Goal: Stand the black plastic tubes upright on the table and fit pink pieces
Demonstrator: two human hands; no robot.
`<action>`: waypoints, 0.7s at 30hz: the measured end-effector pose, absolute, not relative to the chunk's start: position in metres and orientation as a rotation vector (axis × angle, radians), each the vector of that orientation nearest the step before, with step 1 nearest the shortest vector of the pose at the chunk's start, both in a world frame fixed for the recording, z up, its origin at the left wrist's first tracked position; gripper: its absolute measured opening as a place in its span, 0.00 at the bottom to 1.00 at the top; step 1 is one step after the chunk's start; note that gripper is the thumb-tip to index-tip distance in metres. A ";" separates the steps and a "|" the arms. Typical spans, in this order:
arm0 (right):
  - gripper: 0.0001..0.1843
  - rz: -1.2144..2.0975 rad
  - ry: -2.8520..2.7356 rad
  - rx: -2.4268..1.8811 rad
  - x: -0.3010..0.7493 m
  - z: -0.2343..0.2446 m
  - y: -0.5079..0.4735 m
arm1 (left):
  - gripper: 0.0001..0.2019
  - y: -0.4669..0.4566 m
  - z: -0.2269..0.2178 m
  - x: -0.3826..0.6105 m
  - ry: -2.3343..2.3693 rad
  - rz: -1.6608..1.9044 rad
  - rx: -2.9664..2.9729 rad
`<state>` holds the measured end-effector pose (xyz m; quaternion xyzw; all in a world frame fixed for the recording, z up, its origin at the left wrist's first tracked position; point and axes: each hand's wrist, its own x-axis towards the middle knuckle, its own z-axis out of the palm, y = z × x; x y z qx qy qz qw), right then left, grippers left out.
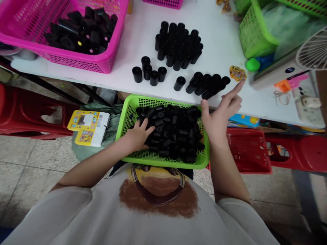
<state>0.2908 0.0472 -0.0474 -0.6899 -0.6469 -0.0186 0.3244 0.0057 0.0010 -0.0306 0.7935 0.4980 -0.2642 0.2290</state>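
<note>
My left hand lies over the left part of a green basket, fingers spread on the loose black plastic cylinders heaped in it. Over the table's front edge reaches my right hand, its index finger stretched toward a small bunch of yellowish rubber bands. The fingertip meets or nearly meets the bands; its thumb is apart and the other fingers are curled, with nothing seen in them. Just left of that hand, a group of black cylinders lies tilted on the table. A single upright cylinder stands beside them.
Upright black cylinders stand packed on the white table, with a smaller cluster nearer. A pink basket holds more. At right are a green basket, a fan and a red tray.
</note>
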 end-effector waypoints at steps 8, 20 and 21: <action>0.13 0.752 -2.852 -1.102 0.212 -0.049 -0.003 | 0.30 -0.015 -0.031 0.014 1.404 -0.729 2.270; 0.14 0.916 -2.504 -1.285 0.214 -0.042 0.001 | 0.21 -0.031 -0.045 -0.005 1.380 -0.640 2.254; 0.15 0.948 -2.405 -1.312 0.219 -0.040 0.002 | 0.21 -0.031 -0.047 -0.007 1.341 -0.624 2.276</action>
